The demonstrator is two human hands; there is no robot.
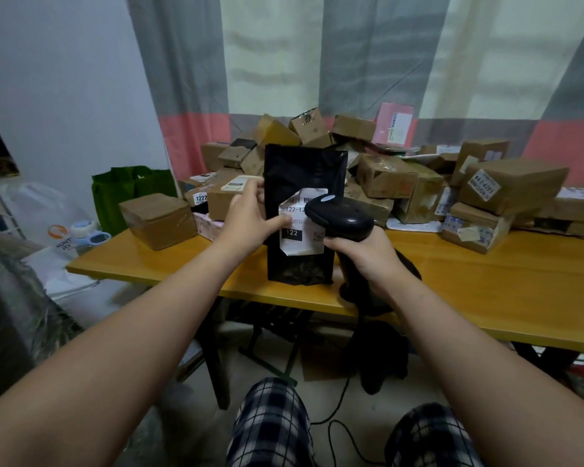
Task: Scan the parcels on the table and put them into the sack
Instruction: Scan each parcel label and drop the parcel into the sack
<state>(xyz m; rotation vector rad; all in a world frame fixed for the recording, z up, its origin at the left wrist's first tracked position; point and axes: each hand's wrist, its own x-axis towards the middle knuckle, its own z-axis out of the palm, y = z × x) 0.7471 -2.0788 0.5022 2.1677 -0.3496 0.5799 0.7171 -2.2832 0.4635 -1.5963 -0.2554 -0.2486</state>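
Observation:
A black plastic parcel (300, 176) stands upright near the front edge of the yellow wooden table (486, 281). It bears a crumpled white label (297, 244) marked 122. My left hand (250, 214) grips the parcel's left edge, thumb on the label. My right hand (368, 261) grips the handle of a black barcode scanner (341, 217), whose head is right in front of the label and hides part of it. A grey woven sack (11, 298) shows at the left edge.
Several brown cardboard parcels (385, 176) are heaped across the back of the table. A single box (159, 219) sits at the table's left end, with a green bag (129, 190) behind it. The scanner cable (334, 429) trails on the floor between my knees.

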